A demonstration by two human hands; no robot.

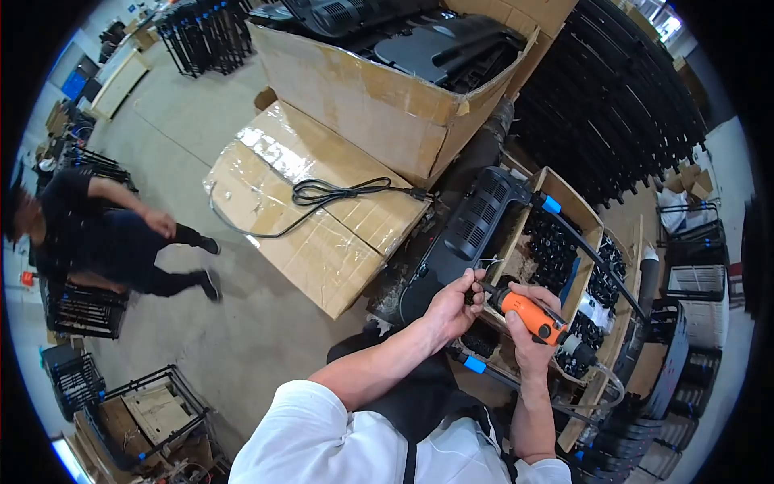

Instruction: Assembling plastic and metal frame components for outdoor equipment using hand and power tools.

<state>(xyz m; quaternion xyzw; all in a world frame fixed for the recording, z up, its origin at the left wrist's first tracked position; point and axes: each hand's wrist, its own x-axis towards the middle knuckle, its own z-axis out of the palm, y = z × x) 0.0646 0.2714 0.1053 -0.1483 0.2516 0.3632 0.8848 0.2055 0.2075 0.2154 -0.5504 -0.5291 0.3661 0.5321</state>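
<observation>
Our right hand [534, 332] is wrapped around the body of an orange power screwdriver [528, 313], its fingers clamped on the casing. The tool lies over the near part of a wooden bin [574, 198], its nose pointing left toward our left hand [455, 310], and a clear hose [617, 385] curves down from its rear end. Our left thumb and fingertips are drawn together just at the nose; we cannot tell whether they pinch the bit, a screw or something else small.

Just beyond our left hand lies a black plastic shell [486, 211] with vent slots, between the bin and a tan cardboard carton [318, 262]. A black metal tube [595, 262] with a blue sleeve [551, 204] near its upper end slants from beside the shell across the bin. Loose black small parts [555, 242] fill much of the bin.

On the carton, which is covered in shiny tape, rests a coiled black cable [330, 192]. Behind it stands an open cardboard box [347, 93] holding more black plastic mouldings [439, 50]. Off to our left, well apart from us, a co-worker in dark clothes [113, 242] is on the concrete floor [266, 331].
</observation>
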